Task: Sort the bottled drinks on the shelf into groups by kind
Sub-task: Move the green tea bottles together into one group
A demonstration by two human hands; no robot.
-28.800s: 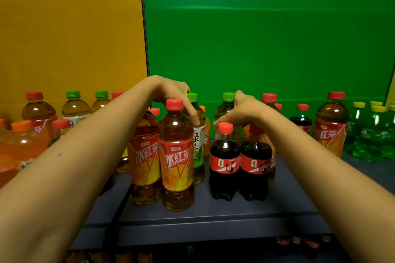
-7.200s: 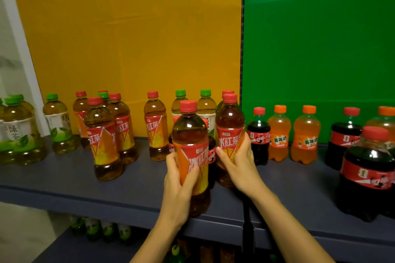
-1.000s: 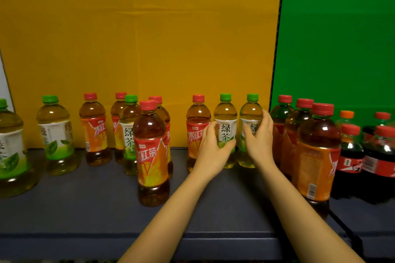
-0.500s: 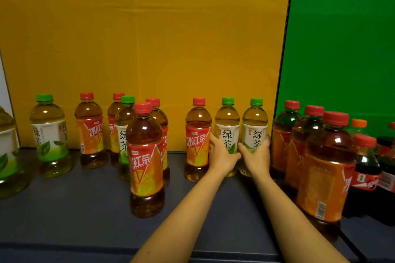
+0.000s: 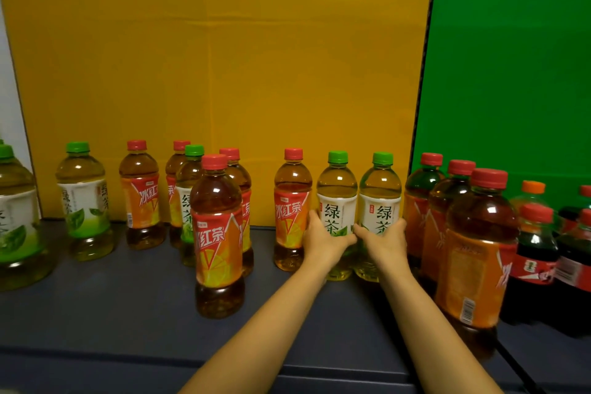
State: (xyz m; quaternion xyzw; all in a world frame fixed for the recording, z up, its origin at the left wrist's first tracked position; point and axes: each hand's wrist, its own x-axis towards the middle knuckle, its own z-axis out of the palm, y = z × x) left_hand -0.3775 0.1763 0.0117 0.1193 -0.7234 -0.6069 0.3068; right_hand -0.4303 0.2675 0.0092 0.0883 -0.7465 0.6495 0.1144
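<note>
Against the yellow backboard, your left hand (image 5: 326, 241) and right hand (image 5: 383, 238) each clasp a full, heavy, slick green tea bottle (image 5: 336, 201) low on its label, so squeeze firmly.

Both bare forearms reaching forward, left hand (image 5: 324, 238) and right hand (image 5: 385, 238) side by side — fingers curled closed

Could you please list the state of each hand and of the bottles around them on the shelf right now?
Left hand: closed around a green-capped green tea bottle, upright on the dark shelf.
Right hand: closed around the second green-capped green tea bottle, upright.
Red-capped iced tea bottle: upright, capped, beside the left hand.
Front red-capped iced tea bottle: upright, untouched.
</note>
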